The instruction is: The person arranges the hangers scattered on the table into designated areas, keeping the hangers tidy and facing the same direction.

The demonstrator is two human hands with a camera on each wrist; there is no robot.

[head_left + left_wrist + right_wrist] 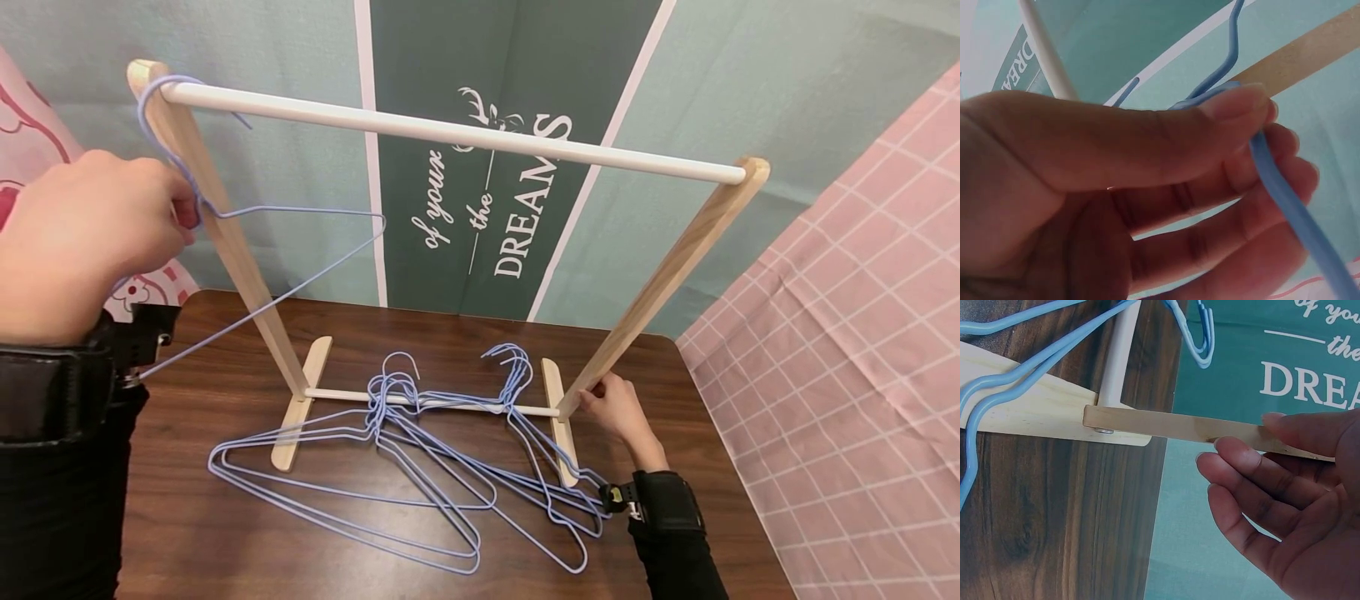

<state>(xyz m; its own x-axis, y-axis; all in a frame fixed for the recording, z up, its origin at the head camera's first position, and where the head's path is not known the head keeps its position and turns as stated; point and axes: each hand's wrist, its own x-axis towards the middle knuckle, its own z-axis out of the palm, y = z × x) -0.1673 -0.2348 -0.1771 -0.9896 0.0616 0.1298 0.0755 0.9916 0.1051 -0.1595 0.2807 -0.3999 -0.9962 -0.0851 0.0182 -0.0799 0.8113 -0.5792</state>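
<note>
My left hand [97,233] pinches a blue wire hanger [315,210] at its neck, thumb against fingers. In the left wrist view, the hanger's wire [1297,215] runs out past the fingertips. Its hook curves over the left end of the white top rod [450,127] of a wooden rack, by the left post [243,258]; whether it bears on the rod I cannot tell. Low on the rack's right post [667,267], my right hand [621,414] grips the wood between thumb and fingers, as the right wrist view shows on the post [1179,425].
Several blue hangers [442,504] lie tangled on the brown table [187,517], across the lower rod and over the right foot [553,383]. A green lettered cloth [510,50] hangs behind. Pink checked cloth [862,292] stands at the right.
</note>
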